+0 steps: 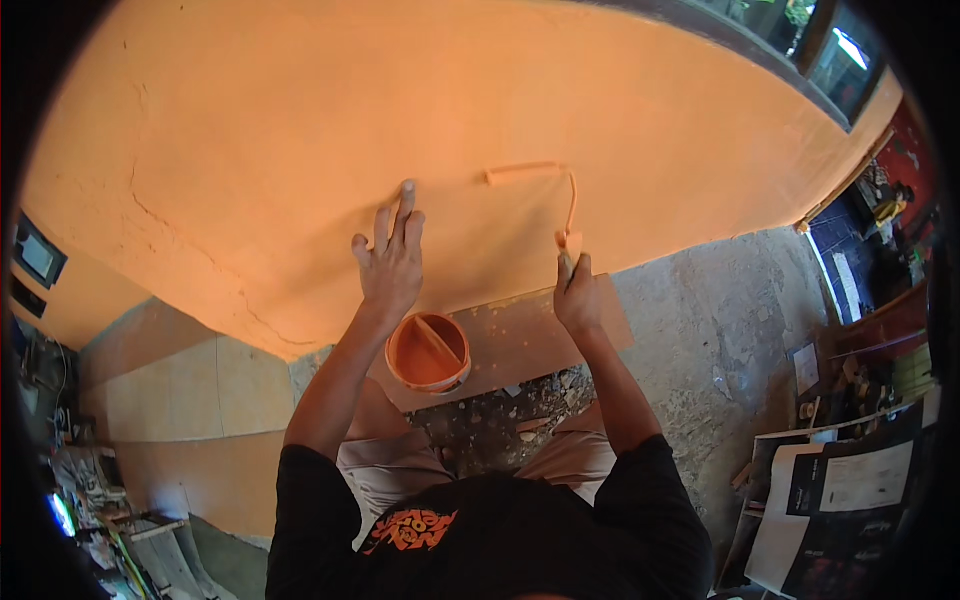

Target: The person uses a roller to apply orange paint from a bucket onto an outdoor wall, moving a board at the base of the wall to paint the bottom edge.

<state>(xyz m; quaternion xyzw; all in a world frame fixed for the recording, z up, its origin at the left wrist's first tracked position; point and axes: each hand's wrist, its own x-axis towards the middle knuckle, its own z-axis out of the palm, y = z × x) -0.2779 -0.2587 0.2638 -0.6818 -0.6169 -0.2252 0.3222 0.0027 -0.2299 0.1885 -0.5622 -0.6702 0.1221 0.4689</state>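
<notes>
My right hand [579, 301] grips the handle of a paint roller [523, 172], its wire frame bent to the left. The orange-coated roller lies against the orange wall [300, 97]. To the left, my left hand [394, 259] is raised with its fingers spread and holds nothing. Its longest fingertip is at the wall, though whether it touches is hard to tell. Below and between the hands stands a round bucket [391, 364] with orange paint inside. A flat strip [439, 339] lies across its opening.
A paint-spotted board [517, 330] lies along the wall's foot under the bucket. Rubble [517, 412] covers the ground between my legs. Cracks run down the wall at left. A window [810, 45] is at upper right, and a cluttered shelf [757, 480] stands at lower right.
</notes>
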